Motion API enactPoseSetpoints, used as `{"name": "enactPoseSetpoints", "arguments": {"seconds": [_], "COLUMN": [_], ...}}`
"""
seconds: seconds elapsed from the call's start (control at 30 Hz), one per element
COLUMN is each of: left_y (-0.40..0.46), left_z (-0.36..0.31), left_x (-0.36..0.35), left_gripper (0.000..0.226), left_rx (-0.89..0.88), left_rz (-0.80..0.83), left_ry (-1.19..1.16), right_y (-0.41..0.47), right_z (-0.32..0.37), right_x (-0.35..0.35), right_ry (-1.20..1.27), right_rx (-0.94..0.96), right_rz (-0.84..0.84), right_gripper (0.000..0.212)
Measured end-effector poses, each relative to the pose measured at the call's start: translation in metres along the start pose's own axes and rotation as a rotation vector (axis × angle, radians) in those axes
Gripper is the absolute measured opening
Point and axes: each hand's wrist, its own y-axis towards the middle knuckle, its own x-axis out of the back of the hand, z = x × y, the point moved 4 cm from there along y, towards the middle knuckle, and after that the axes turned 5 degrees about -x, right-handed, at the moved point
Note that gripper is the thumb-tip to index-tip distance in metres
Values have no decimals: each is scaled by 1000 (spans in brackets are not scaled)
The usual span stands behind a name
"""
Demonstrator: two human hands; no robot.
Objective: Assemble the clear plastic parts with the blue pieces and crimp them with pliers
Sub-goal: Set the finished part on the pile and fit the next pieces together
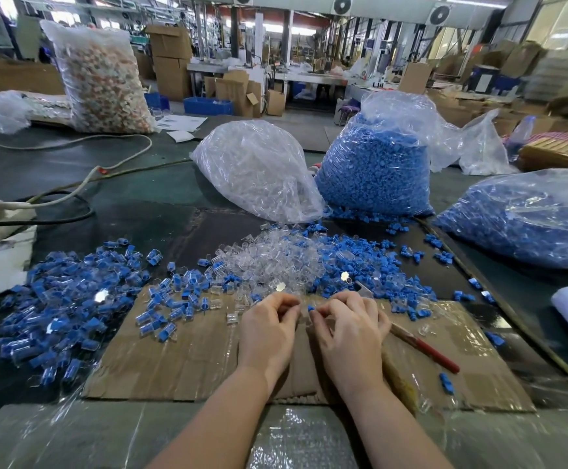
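Working over a taped cardboard sheet point(181, 360), we see no readable writing anywhere. Our left hand point(269, 330) pinches a clear plastic part point(303, 304), while our right hand point(347, 330) pinches a small blue piece point(311, 309) just beside it. Red-handled pliers point(424, 348) lie near our right hand. Bare cardboard lies left of our hands.

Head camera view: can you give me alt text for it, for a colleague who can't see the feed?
Two hands meet over a cardboard sheet: the right hand pinches a blue piece, the left hand pinches something too small to make out. Red-handled pliers lie at the right; loose blue and clear parts and bags of them lie beyond.
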Motion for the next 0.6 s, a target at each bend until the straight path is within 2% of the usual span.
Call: {"name": "enactPoseSetpoints", "arguments": {"seconds": [0.13,0.3,0.6], "left_y": [0,1,1], "left_z": [1,2,4], "left_x": [1,1,-5], "left_gripper": [23,18,24], "left_rx": [8,6,-52], "left_rz": [-23,-25,102], "left_ry": [-14,-4,5], "right_y": [-1,-2,-2], "right_z": [2,3,2], "right_x": [5,3,0], "right_ry": [48,36,24], "right_rx": [24,75,58], "right_rz": [-85,-82,-54], "right_gripper": [16,16,18]}}
